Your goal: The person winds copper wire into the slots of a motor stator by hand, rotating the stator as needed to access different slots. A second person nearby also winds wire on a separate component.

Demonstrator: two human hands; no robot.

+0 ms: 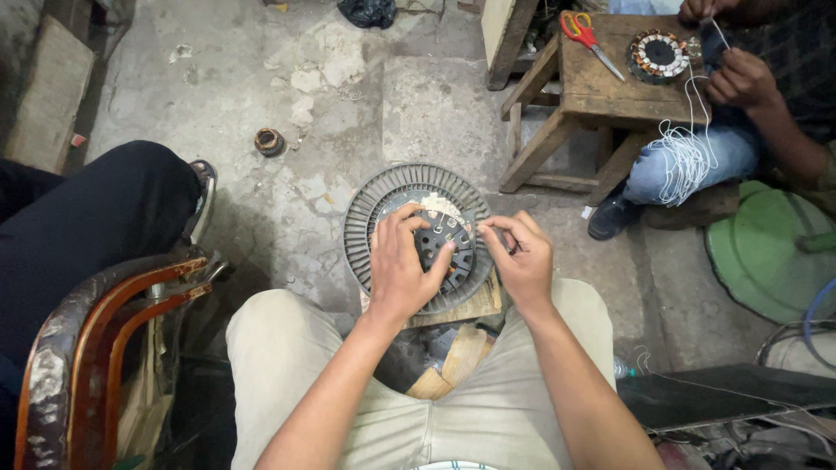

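A round grey finned metal housing with a dark slotted core rests on a wooden block between my knees. My left hand lies over the core, fingers spread across its left side and thumb on the slots. At the core's right edge my right hand is curled, fingertips pinched on something small and thin there, too small to tell. A pale patch shows at the housing's far side.
A co-worker's hands pull white cord over a wound coil ring on a small wooden stool, beside red-handled scissors. A seated person's dark-trousered leg and a worn wooden chair arm are left. A green dish lies right.
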